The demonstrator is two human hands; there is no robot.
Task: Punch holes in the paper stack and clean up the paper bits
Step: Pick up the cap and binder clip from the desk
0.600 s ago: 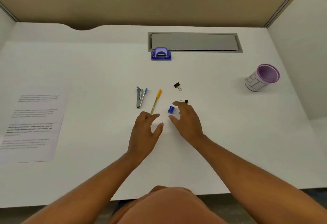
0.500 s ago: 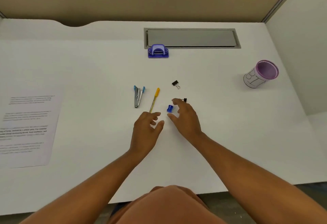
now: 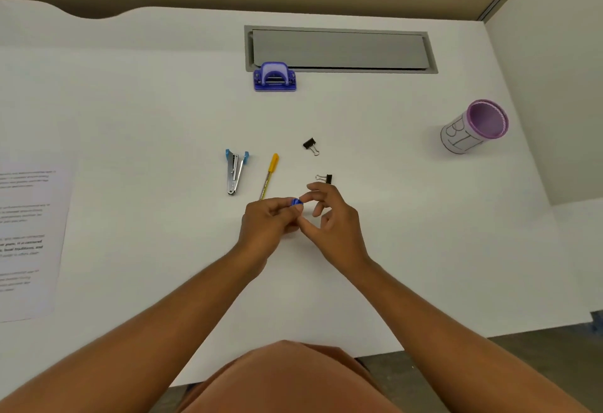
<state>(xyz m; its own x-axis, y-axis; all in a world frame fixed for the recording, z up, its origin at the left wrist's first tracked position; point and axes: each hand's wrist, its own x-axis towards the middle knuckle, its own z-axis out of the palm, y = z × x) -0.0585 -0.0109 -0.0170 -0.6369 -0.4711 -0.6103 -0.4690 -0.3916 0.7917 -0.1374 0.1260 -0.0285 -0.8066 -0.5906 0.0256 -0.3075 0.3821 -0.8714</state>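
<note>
The paper stack [image 3: 27, 242] lies flat at the far left edge of the desk [image 3: 130, 118], its long axis running away from the person, partly cut off by the frame. The hole punch [image 3: 275, 77] sits well apart from it, at the back of the desk just in front of the grey cable hatch [image 3: 339, 49], its wide side facing the person.

Both hands meet at the middle, near neither. The left hand [image 3: 266, 225] and right hand [image 3: 332, 218] are curled toward each other and pinch a small blue object [image 3: 296, 202] between their fingertips — possibly a pencil sharpener, though it is too small and too covered to say.

So the paper lies to the left of the hands, nearer the left one; the punch lies straight ahead and slightly left, reachable by either. Punching has likely not begun — bringing stack and punch together is the move that matters next.

Around the hands lie a stapler [image 3: 235, 171], a yellow pen [image 3: 270, 175] and two binder clips [image 3: 310, 145] [image 3: 324, 178]. A purple-rimmed cup [image 3: 474, 127] stands far right.
</note>
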